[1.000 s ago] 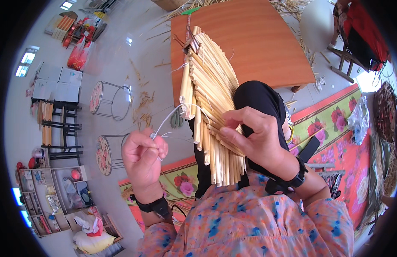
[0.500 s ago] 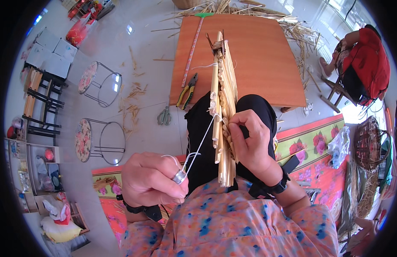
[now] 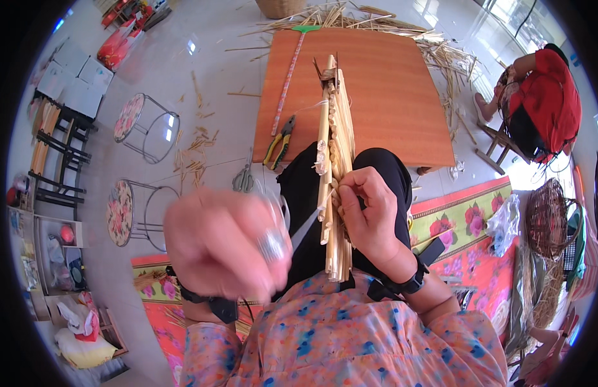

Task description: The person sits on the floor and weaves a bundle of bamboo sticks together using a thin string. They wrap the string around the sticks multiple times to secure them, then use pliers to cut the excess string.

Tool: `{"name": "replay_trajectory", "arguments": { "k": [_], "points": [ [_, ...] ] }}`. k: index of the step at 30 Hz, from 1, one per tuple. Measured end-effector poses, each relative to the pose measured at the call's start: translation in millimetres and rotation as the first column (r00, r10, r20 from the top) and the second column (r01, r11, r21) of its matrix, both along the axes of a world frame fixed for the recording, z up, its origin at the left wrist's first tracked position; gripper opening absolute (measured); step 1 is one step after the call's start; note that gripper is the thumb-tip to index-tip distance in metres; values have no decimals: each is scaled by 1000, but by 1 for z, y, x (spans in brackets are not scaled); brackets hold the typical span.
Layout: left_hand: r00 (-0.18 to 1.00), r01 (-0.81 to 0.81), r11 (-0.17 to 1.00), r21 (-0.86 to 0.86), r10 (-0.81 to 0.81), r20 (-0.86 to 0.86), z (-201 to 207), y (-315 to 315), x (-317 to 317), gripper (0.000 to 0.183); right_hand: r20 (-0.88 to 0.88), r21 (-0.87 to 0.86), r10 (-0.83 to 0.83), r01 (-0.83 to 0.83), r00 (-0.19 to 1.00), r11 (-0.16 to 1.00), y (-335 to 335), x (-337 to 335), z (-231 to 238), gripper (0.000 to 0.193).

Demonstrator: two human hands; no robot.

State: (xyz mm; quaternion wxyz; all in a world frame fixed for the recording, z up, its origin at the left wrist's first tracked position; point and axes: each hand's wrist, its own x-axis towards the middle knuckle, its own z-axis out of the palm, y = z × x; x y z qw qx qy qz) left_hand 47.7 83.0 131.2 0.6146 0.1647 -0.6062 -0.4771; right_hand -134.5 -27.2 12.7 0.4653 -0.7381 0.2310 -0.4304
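Observation:
A long bundle of pale straw-coloured stalks stands out from my lap, its stalk ends stepped along the near side. A small brown fitting with thin prongs sits at its far end. My right hand pinches at the bundle's right edge with thumb and forefinger; exactly what lies between the fingertips is hidden. Smeared by motion, my left hand is closed, with a silvery ring-like band on a finger. From it a blurred white string runs toward the bundle.
Ahead is a low orange-brown table with yellow-black pliers and a green-topped stick. Scissors lie on the floor. Round floral stools stand left. Loose stalks lie beyond the table. A person in red sits at right.
My left hand has risen and swept quickly, blurring along with the string. My right hand keeps its pinch at the bundle's edge. The whole view has shifted slightly.

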Motion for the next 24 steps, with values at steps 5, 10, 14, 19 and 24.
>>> {"name": "replay_trajectory", "arguments": {
  "k": [5,10,14,19,24],
  "points": [
    [712,-339,936,-92,320,626,-1,19,-8,11,11,174,-2,0,1000,985,3,1,-1,7],
    [264,-694,668,-269,583,769,5,34,-29,14,35,54,-56,54,998,997,6,1,0,7],
    [261,-729,617,-296,650,713,-4,41,-21,14,10,153,-72,69,997,986,9,0,-1,4],
    [364,-739,626,-248,681,636,-16,46,-18,12,72,242,-76,57,995,969,9,3,6,5],
    [393,-737,661,-138,587,708,-6,49,-27,12,198,430,24,-108,980,896,1,-1,-2,8]
  ]
}}
